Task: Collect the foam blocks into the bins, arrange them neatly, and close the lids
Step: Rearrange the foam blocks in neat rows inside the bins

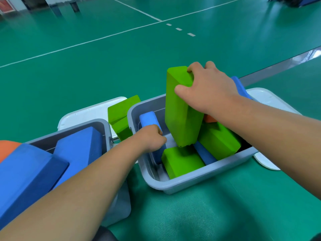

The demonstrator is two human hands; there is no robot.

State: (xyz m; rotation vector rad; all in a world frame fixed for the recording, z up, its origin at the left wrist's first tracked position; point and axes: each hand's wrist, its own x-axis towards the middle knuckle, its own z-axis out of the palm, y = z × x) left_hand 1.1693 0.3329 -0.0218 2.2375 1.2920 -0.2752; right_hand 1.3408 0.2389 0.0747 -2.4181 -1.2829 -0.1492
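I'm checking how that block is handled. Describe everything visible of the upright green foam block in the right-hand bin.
The upright green foam block is a bright green rectangular brick with rounded edges, matte and spongy-looking, chipped at its lower corner. It stands on end, leaning slightly, inside the grey plastic bin. The right hand grips its top end, thumb on the near face, fingers curled over the top. Its bottom end meets a green block lying flat below.

No words, labels or numbers to read on the foam blocks [182,110], the bins [199,178] or the lids [90,110]; only plain white lines [86,42] on the green floor [104,75].
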